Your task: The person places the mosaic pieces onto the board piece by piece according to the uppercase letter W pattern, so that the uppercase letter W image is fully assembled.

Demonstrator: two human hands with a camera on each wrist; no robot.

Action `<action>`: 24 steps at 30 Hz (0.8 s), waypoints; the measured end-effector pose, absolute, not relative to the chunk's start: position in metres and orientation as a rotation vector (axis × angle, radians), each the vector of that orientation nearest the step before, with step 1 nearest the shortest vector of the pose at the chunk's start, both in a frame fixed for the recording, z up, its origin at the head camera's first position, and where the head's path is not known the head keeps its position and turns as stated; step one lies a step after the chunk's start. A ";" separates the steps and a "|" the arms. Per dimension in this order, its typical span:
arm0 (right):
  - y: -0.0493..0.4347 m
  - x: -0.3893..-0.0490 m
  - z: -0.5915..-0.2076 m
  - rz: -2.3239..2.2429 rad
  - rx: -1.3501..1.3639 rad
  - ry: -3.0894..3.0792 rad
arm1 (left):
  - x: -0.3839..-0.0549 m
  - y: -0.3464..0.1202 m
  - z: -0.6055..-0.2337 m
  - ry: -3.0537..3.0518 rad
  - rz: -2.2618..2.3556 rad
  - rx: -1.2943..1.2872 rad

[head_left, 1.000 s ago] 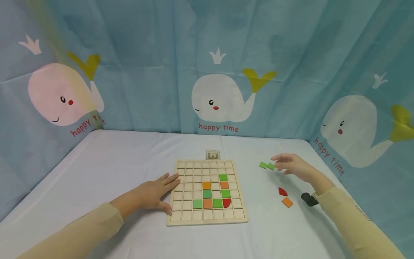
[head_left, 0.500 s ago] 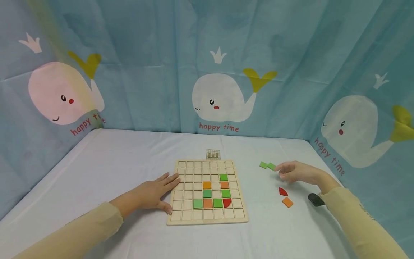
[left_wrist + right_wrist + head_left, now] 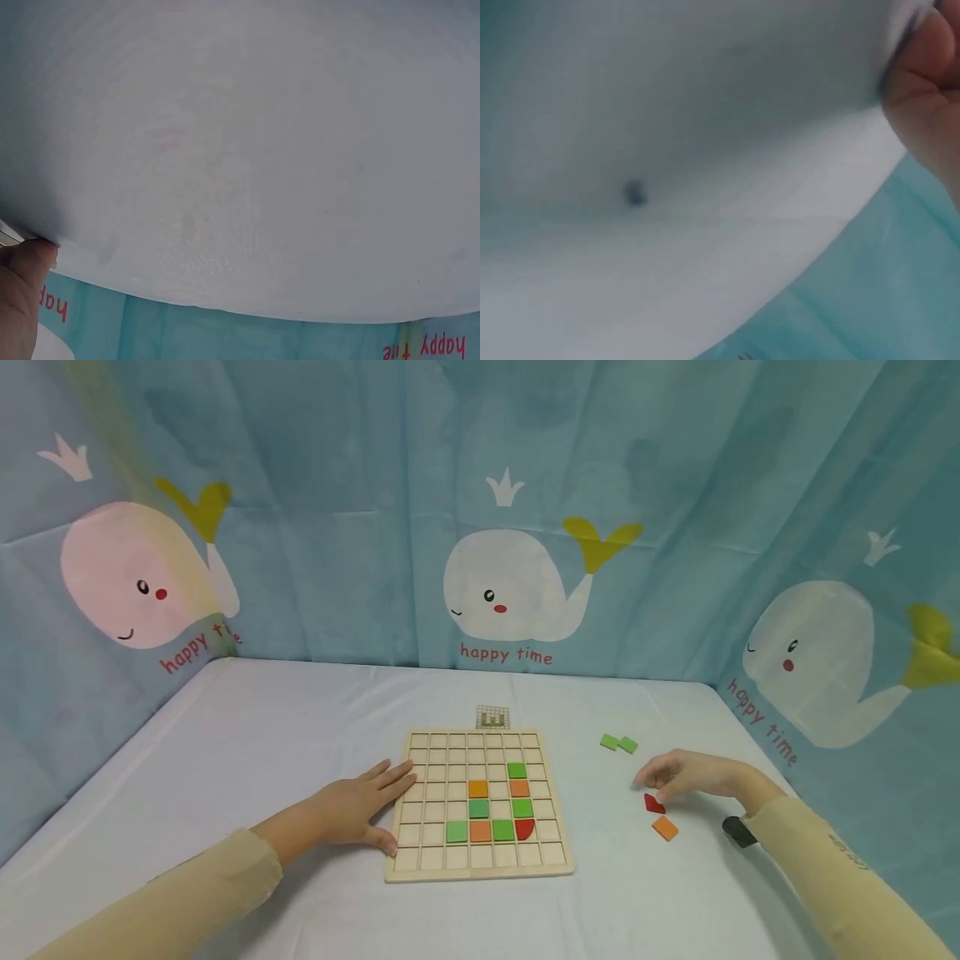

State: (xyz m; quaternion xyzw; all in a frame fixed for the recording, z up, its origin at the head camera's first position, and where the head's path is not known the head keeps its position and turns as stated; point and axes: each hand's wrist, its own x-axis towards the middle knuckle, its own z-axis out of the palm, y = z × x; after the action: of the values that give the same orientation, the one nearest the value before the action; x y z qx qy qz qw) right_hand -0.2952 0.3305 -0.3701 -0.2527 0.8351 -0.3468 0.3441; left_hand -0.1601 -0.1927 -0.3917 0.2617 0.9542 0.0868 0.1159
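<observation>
My left hand lies with spread fingers on the left rim of a wooden grid board; part of it shows in the left wrist view. Green and orange square tiles and a red quarter-round tile sit in the board's cells. On the right, my right hand is low over the cloth, fingers bent and holding nothing that I can see. Its thumb overlaps the upper edge of a loose red tile; whether they touch, I cannot tell. An orange tile lies just nearer.
Two loose green tiles lie beyond the right hand. Behind the board is a small gridded pattern card. A dark object shows beside the right sleeve. A whale-print curtain borders the white-covered table.
My right hand has come from beside the green tiles toward me, down to the loose red tile. The left hand stays on the board, and the tiles keep their places.
</observation>
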 end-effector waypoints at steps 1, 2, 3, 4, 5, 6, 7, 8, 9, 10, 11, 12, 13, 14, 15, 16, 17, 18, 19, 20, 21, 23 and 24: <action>0.330 -0.295 -0.371 -0.902 -0.658 2.177 | -0.160 -0.193 -0.391 2.795 0.253 0.763; 0.330 -0.295 -0.372 -0.905 -0.656 2.184 | -0.160 -0.193 -0.390 2.795 0.254 0.760; 0.330 -0.295 -0.373 -0.908 -0.661 2.191 | -0.160 -0.194 -0.390 2.795 0.258 0.756; 0.330 -0.295 -0.373 -0.912 -0.662 2.198 | -0.160 -0.194 -0.389 2.794 0.259 0.751; 0.330 -0.295 -0.374 -0.916 -0.673 2.200 | -0.160 -0.194 -0.389 2.794 0.260 0.750; 0.330 -0.295 -0.374 -0.919 -0.671 2.205 | -0.159 -0.194 -0.388 2.793 0.261 0.748; 0.329 -0.295 -0.375 -0.923 -0.682 2.205 | -0.159 -0.194 -0.388 2.790 0.264 0.746; 0.329 -0.296 -0.375 -0.925 -0.680 2.207 | -0.159 -0.194 -0.388 2.789 0.261 0.746; 0.329 -0.297 -0.375 -0.927 -0.691 2.207 | -0.159 -0.194 -0.388 2.787 0.260 0.745; 0.329 -0.298 -0.376 -0.927 -0.684 2.211 | -0.159 -0.194 -0.388 2.786 0.257 0.745; 0.328 -0.299 -0.376 -0.931 -0.680 2.219 | -0.159 -0.194 -0.389 2.787 0.255 0.746; 0.327 -0.301 -0.377 -0.931 -0.663 2.234 | -0.159 -0.194 -0.389 2.787 0.252 0.747; 0.327 -0.303 -0.378 -0.940 -0.647 2.244 | -0.159 -0.195 -0.389 2.789 0.251 0.751; 0.325 -0.304 -0.378 -0.949 -0.616 2.257 | -0.159 -0.195 -0.389 2.790 0.250 0.752; 0.324 -0.306 -0.379 -0.956 -0.590 2.274 | -0.159 -0.195 -0.389 2.791 0.252 0.751; 0.323 -0.308 -0.379 -0.965 -0.557 2.288 | -0.159 -0.194 -0.389 2.791 0.251 0.750; 0.322 -0.309 -0.380 -0.975 -0.535 2.299 | -0.159 -0.194 -0.389 2.790 0.254 0.749; 0.320 -0.311 -0.380 -0.982 -0.514 2.301 | -0.159 -0.194 -0.389 2.787 0.256 0.749; 0.319 -0.312 -0.380 -0.988 -0.496 2.300 | -0.159 -0.193 -0.389 2.786 0.259 0.747; 0.318 -0.313 -0.380 -0.989 -0.484 2.297 | -0.159 -0.193 -0.389 2.784 0.259 0.743; 0.318 -0.315 -0.380 -0.991 -0.473 2.294 | -0.159 -0.193 -0.389 2.782 0.262 0.743; 0.316 -0.318 -0.379 -0.999 -0.457 2.273 | -0.159 -0.192 -0.390 2.782 0.265 0.745; 0.316 -0.319 -0.378 -1.001 -0.455 2.261 | -0.159 -0.192 -0.391 2.783 0.264 0.747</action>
State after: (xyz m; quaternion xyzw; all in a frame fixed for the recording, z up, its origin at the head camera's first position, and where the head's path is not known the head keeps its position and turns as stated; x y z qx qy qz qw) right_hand -0.3190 0.3159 -0.3782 -0.1721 0.8553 -0.3789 0.3087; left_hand -0.1593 -0.1923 -0.3905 0.2562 0.9544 0.0907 0.1237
